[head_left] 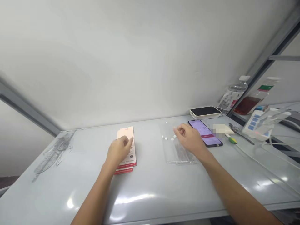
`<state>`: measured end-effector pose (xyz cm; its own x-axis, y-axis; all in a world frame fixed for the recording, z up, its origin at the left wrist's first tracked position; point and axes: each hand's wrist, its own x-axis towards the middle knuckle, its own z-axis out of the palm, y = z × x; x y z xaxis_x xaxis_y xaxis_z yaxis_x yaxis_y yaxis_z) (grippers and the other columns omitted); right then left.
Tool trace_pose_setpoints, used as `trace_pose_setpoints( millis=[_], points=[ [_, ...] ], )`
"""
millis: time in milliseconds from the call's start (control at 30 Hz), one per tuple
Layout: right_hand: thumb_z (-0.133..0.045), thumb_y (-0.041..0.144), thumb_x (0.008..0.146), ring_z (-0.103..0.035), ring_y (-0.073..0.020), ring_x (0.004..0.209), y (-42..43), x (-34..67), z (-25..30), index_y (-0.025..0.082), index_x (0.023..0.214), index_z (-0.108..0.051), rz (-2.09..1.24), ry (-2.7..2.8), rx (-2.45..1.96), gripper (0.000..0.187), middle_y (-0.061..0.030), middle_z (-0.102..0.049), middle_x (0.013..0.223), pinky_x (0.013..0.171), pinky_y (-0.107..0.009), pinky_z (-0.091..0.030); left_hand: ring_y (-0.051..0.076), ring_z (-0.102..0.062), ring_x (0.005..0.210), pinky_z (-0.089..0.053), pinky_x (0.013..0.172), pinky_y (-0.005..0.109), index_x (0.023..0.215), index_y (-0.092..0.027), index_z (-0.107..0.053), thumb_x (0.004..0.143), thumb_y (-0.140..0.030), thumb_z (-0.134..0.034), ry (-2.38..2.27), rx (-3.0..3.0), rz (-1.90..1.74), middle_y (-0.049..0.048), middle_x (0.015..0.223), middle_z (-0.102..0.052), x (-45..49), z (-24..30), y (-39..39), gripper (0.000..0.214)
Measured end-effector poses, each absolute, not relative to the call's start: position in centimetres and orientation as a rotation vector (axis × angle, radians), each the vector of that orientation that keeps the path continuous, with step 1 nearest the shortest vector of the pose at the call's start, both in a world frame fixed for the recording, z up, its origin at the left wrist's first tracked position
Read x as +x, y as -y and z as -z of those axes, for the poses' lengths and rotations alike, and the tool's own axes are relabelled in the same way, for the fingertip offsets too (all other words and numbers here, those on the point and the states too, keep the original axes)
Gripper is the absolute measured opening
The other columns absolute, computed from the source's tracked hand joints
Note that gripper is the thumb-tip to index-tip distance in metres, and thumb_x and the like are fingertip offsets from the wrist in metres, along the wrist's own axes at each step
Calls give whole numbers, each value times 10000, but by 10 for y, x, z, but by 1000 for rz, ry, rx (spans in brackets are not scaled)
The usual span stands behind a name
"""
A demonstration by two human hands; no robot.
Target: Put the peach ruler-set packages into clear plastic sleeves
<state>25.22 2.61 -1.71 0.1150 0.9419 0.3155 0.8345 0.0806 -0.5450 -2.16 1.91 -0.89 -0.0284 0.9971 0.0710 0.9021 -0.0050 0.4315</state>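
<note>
My left hand [119,150] is over a small stack of pale pink cards or flat packets [127,132] with red lower edges. Its fingers are curled with the thumb close to them; whether it grips the top card is hidden. My right hand [188,137] is pinched closed above clear plastic bags [172,153], and anything between its fingertips is too small to make out. Several small white round pieces [166,138] lie on the bags, just left of the right fingertips.
Beside my right hand lies a phone [205,132] showing a timer. Behind it are a second phone [205,111] and a clear bottle [234,95]. A power strip [255,125] and white cables [253,161] occupy the right side. Grey drawings [55,153] mark the table's left.
</note>
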Motion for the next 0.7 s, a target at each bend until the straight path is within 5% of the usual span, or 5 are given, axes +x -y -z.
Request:
trace_pose_setpoints(
  millis=[200,400,700],
  points=[
    [-370,443,838,-420,-116,512,-9,235,6,209,618,-441,-464,1918,-1521,328,28,-477,554,512,-233,-334,170,-524,552,-300,486,248,632,-209,-448,764,-621,-294,-2116,1914,-412,27,626,-585,-12,11,-14,460],
    [-394,584,747,-549,-228,678,-35,272,18,215,814,-505,-393,1728,-2124,392,-41,-600,713,533,-296,-350,227,-583,640,-333,495,279,719,-195,-481,590,-757,-387,-2364,1577,-288,75,733,-624,-49,11,-30,585],
    [-542,576,629,-508,-177,521,-42,274,34,196,549,-451,-674,1845,-2090,398,-33,-559,584,471,-271,-293,197,-576,596,-317,461,254,723,-214,-446,568,-610,-564,-2270,1574,-374,37,725,-635,-50,21,-35,442]
  ],
)
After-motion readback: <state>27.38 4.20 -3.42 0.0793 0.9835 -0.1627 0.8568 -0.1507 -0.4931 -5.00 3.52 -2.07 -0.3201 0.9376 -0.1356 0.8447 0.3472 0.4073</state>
